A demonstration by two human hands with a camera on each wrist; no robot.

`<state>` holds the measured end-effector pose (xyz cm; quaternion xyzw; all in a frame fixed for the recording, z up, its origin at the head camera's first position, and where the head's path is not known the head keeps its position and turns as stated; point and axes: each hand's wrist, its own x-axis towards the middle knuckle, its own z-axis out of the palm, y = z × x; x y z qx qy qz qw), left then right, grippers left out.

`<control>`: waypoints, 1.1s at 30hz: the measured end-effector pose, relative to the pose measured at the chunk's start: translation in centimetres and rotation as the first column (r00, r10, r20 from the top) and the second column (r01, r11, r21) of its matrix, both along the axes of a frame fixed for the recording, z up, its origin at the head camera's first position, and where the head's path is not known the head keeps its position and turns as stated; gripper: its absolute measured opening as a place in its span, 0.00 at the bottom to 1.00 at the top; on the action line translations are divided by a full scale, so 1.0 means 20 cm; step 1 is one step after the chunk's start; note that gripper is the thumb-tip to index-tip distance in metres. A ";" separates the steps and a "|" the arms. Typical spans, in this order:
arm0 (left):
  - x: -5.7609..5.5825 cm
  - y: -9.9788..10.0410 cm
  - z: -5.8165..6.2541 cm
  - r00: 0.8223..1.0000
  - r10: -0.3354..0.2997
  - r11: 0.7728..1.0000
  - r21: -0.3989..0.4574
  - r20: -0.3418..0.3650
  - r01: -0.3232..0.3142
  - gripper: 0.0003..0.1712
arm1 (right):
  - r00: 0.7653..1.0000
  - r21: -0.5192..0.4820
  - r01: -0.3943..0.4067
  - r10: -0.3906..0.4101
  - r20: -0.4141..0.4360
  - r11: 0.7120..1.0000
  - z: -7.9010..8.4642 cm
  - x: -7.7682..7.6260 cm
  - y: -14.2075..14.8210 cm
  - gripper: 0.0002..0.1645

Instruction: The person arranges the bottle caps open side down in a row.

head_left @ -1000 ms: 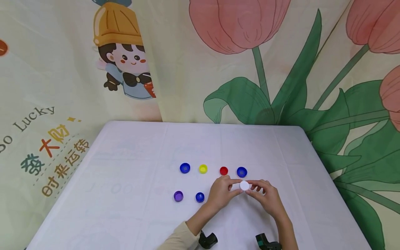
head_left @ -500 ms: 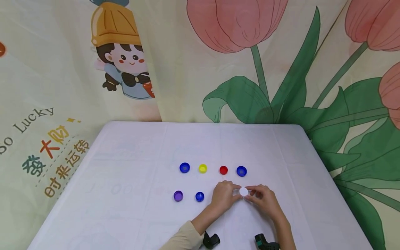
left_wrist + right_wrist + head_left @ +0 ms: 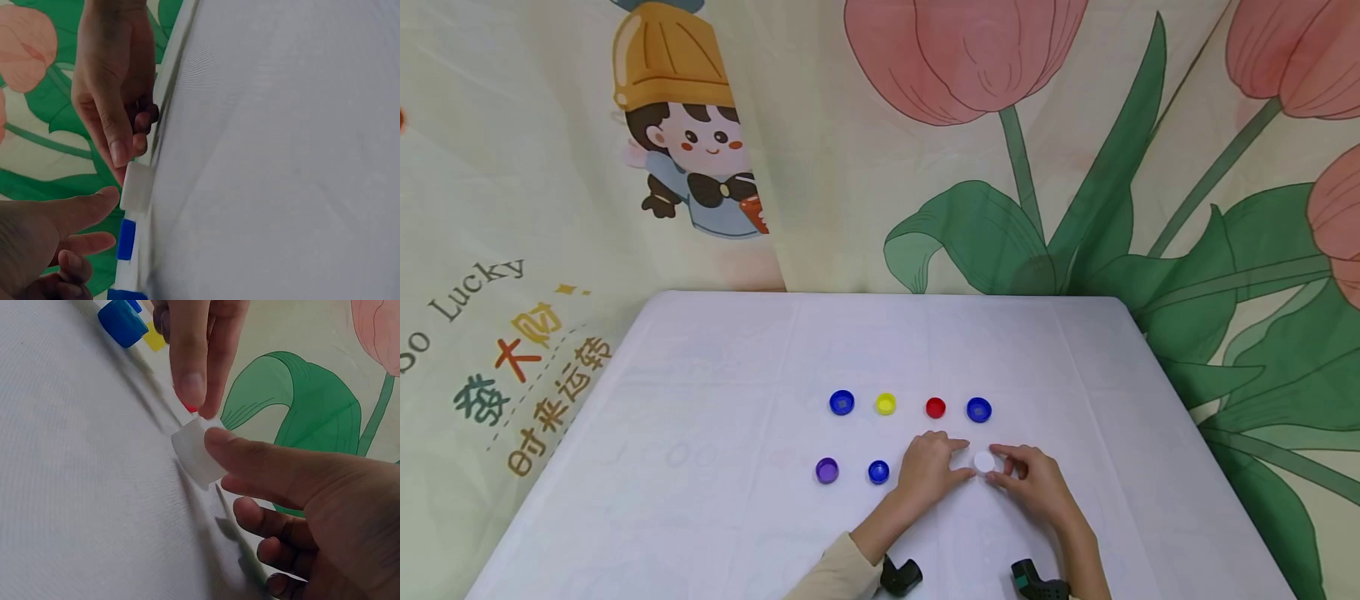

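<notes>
White table (image 3: 722,392), tulip-patterned backdrop (image 3: 820,150) behind

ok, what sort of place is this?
Probably an indoor tabletop recording setup: white-covered table, printed tulip backdrop behind it, coloured caps laid out in rows, black device near one wrist.

- Left hand (image 3: 44,244): thumb and one finger extended, just beside a small white plastic piece (image 3: 138,187).
- Right hand (image 3: 112,94): thumb and finger at its right side.
- Two blue plastic pieces (image 3: 126,240) to its left.
- White cloth-covered table (image 3: 287,156).
- Far: cream, leaf-printed fabric backdrop (image 3: 37,178).
</notes>
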<state>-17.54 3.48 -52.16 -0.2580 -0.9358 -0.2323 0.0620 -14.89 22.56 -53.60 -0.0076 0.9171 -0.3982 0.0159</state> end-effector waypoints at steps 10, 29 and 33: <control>-0.04 -0.19 0.13 0.999 0.041 0.999 0.017 0.021 -0.041 0.29 | 0.982 0.016 -0.014 0.017 -0.188 1.000 0.09 -0.03 -0.07 0.27; -0.03 -0.33 0.10 0.991 -0.015 0.989 -0.144 0.135 0.035 0.21 | 0.940 0.251 -0.195 0.254 -0.229 0.948 0.07 -0.06 -0.32 0.20; -0.03 -0.33 0.08 0.992 -0.012 0.990 -0.137 0.129 0.030 0.17 | 0.940 0.251 -0.207 0.263 -0.216 0.946 0.07 -0.05 -0.35 0.19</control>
